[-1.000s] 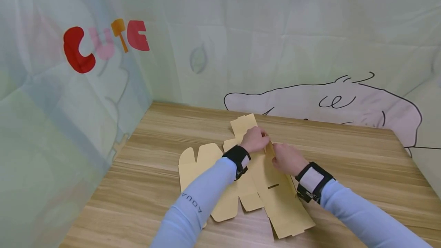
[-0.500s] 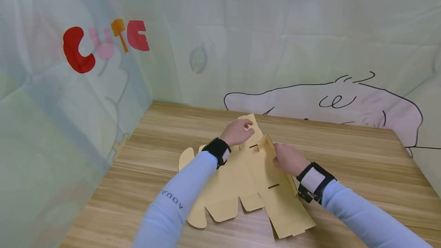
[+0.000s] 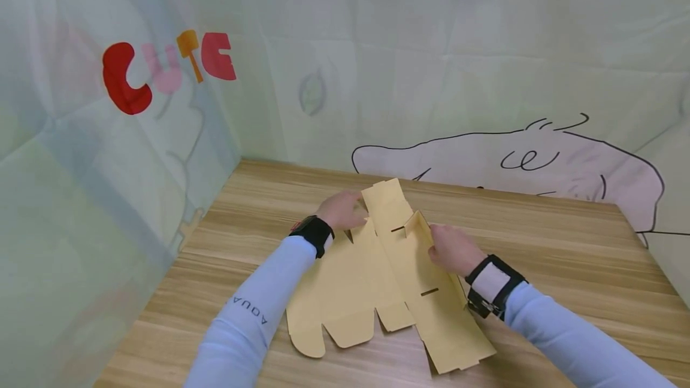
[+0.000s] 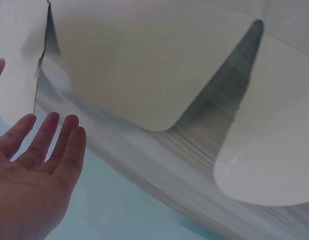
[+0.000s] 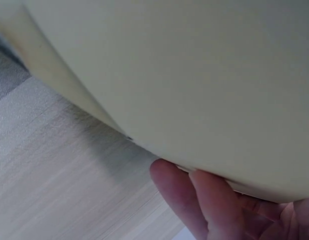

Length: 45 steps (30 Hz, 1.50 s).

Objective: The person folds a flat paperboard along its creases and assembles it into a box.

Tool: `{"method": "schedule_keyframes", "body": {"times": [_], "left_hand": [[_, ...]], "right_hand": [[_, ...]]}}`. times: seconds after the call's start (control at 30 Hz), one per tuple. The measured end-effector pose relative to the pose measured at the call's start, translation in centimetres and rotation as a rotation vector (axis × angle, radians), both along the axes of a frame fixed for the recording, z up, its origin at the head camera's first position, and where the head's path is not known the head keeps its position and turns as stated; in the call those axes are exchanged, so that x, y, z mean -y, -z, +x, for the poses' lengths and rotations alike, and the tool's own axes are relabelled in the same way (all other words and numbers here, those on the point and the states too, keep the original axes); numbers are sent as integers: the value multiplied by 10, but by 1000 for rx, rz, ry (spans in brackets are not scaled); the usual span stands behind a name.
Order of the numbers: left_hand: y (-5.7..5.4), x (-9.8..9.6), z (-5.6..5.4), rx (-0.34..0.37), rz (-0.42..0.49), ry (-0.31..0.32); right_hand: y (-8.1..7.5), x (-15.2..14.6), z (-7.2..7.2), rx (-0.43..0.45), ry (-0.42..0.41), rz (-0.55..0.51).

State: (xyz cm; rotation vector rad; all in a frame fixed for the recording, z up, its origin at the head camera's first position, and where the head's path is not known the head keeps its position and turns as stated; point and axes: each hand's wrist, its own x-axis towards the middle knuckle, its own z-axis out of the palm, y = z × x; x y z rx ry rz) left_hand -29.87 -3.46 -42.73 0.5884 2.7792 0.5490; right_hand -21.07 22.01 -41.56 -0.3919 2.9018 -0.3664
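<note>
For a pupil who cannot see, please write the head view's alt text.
A person's right hand holds the edge of a partly folded cardboard sheet on a wooden table; the left hand is near its far flaps.

Right hand [image 5: 219, 210] gripping edge of pale cardboard [image 5: 184, 85]; wood-grain tabletop [image 5: 64, 170] at lower left.

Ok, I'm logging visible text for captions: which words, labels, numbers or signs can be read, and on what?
"CUTE": on the wall sheet at the picture's left.
"AQUA": on the light blue left sleeve.
I can read no text on the cardboard or the black wristbands.
</note>
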Motion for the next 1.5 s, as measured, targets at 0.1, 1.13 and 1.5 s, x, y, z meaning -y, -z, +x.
{"method": "schedule_keyframes", "body": {"times": [0.1,1.13,1.5], "left_hand": [[4,1,0,1,-34,-8],[19,-12,4,-31,45,24],[15,-18,12,-67,-15,56]], "right_hand": [[0,0,0,-1,-2,1],[-3,-2,-2,-30,-25,12],[-2,-1,1,-35,-26,26]]}}
